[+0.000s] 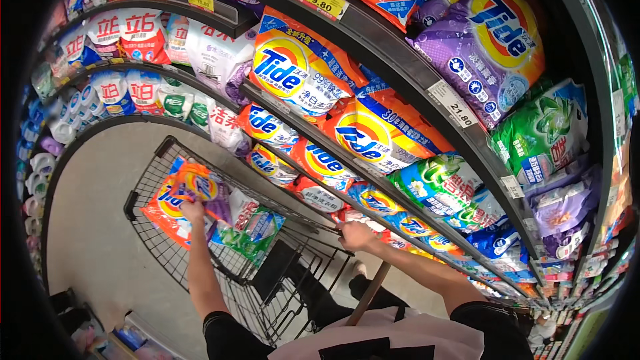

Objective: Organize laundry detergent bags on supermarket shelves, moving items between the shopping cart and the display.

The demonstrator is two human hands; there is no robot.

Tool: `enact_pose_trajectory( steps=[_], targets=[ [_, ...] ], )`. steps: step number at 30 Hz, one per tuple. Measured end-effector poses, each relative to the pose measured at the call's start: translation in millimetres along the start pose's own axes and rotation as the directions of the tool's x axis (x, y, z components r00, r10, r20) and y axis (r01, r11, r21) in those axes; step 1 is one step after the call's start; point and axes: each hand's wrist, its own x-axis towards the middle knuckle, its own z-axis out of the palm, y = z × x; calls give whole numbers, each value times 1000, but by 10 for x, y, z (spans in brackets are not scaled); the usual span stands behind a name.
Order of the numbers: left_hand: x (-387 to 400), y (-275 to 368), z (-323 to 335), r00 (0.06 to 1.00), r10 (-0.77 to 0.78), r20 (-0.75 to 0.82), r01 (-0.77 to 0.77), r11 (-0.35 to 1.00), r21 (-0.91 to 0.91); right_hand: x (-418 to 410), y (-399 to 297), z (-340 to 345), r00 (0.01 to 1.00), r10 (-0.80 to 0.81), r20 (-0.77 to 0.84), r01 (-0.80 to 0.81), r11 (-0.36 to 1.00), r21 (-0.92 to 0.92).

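My left hand (194,211) reaches into a dark wire shopping cart (167,260) and holds an orange-and-purple Tide detergent bag (205,184). Under and beside that bag lies a larger orange Tide bag (162,205). A green-and-white detergent bag (248,230) rests in the basket, closer to me. My right hand (356,236) is closed around the cart's side rim, next to the lower shelves; its fingertips are partly hidden.
Curved shelves (350,160) packed with detergent bags run along my right and ahead. A purple Tide bag (480,55) sits on an upper shelf. White bottles (42,167) stand at far left. A brown bar (370,292) crosses before my body. Boxed goods (132,335) are at lower left.
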Motion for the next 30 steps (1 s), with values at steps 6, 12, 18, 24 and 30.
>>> enact_pose_trajectory(
  steps=[6, 12, 18, 24, 30],
  targets=[
    [-475, 599, -782, 973, 228, 21, -223, 964, -146, -17, -3, 15, 999, -16, -45, 13, 998, -66],
    [-1039, 1054, -1918, 944, 328, 32, -314, 924, -220, -3, -52, -58, 997, -44, -64, 41, 998, -47],
    [-2029, 2140, -3202, 968, 175, 181, -118, 951, -285, 92, 14, -31, 960, -182, -211, 200, 978, 66],
    [-2887, 2664, -3910, 901, 289, 324, -88, 852, -516, -207, -116, -143, 723, -474, -503, 638, 738, 221],
    [-3348, 3100, -3905, 855, 352, 381, -48, 785, -617, -698, -667, -218, 615, -777, 131, -295, -74, 953]
  ],
)
